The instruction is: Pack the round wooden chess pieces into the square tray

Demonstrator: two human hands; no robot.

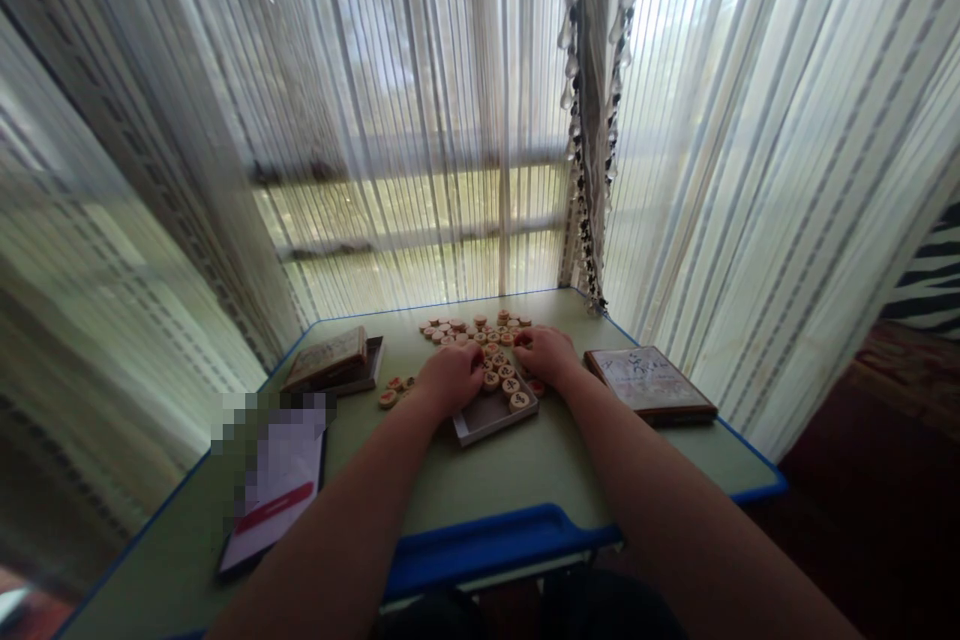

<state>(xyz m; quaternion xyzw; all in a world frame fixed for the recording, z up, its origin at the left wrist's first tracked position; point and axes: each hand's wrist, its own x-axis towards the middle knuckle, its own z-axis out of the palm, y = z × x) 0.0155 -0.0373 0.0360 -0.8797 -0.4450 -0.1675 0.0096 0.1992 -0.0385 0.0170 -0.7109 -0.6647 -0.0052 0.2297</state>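
Round wooden Chinese chess pieces with dark characters lie in a shallow grey box tray. My left hand reaches over the tray's left side, its fingers curled round a piece that is mostly hidden. At the tray's far right, my right hand is closed in a pinch, with a piece partly showing at the fingertips. More loose chess pieces spread over the table just beyond both hands. A few red-marked pieces rest to the left of my left forearm.
On the green table with its blue edge, a brown box leans on a second tray at left. A tablet-like flat device lies nearer. A flat decorated box sits at right. String curtains hang behind.
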